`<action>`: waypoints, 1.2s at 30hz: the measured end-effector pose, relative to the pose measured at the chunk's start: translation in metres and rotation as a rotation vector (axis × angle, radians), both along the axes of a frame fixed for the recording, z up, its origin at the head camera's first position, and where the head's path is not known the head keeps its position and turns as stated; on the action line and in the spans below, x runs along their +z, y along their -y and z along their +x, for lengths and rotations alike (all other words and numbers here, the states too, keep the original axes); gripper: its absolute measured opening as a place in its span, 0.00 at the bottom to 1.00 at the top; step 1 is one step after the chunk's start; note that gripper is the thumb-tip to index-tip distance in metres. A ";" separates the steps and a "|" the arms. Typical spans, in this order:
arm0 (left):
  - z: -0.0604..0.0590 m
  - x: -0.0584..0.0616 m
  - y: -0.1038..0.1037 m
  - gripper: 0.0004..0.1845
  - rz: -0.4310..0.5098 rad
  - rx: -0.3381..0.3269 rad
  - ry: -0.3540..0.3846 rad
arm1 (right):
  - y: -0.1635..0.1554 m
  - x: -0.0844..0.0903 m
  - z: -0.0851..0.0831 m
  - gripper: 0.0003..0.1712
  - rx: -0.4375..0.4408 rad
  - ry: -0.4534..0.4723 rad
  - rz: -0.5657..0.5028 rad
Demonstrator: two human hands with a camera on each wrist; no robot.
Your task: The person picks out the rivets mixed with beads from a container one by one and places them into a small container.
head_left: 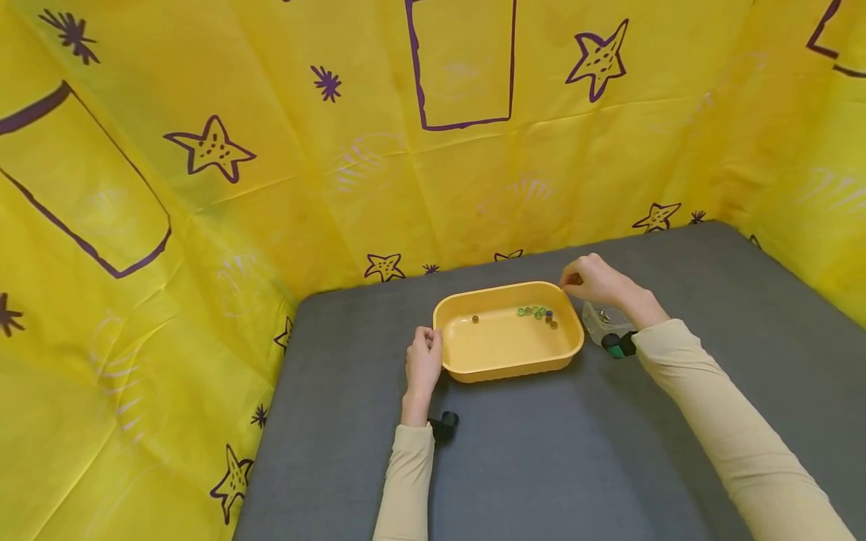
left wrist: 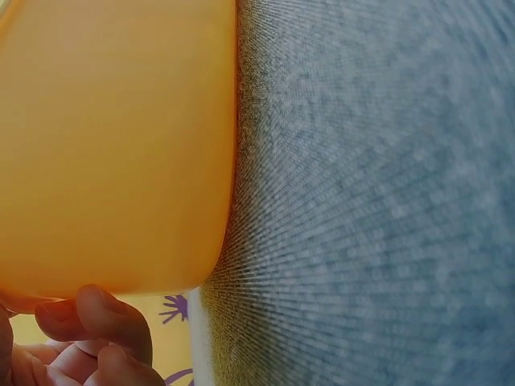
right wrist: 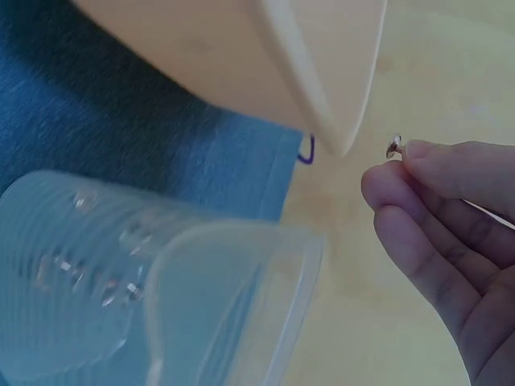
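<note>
Yellow starred sheets walled the grey tabletop (head_left: 541, 451) where my left hand (head_left: 423, 359) gripped the tray (head_left: 507, 368) rim and my right hand (head_left: 591, 279) pinched a marble (right wrist: 393, 146).

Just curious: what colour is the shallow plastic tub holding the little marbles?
The shallow plastic tub is yellow-orange, plain, with no pattern; the head view shows it best.

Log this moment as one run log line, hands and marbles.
left hand grips yellow tray rim | right hand pinches small marble above tray's far corner | marbles in tray | clear container beside tray
</note>
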State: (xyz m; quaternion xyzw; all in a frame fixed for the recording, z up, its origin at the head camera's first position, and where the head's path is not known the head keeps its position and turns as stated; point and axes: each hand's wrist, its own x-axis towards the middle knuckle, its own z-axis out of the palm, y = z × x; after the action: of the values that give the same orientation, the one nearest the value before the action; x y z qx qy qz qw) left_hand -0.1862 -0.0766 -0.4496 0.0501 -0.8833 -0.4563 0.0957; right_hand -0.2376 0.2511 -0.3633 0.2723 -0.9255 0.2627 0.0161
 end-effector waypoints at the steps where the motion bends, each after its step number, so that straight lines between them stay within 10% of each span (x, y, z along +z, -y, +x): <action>1: 0.000 0.000 0.000 0.12 0.000 0.001 0.000 | -0.002 0.000 0.001 0.03 -0.005 -0.002 -0.001; 36: 0.003 0.002 0.000 0.11 -0.005 0.002 -0.024 | -0.044 -0.012 0.025 0.02 -0.066 -0.042 0.008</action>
State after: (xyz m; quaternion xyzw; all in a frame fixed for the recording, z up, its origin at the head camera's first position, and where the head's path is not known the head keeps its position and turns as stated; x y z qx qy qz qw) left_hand -0.1833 -0.0767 -0.4473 0.0451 -0.8831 -0.4547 0.1069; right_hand -0.2124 0.2951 -0.3755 0.2472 -0.9345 0.2526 0.0431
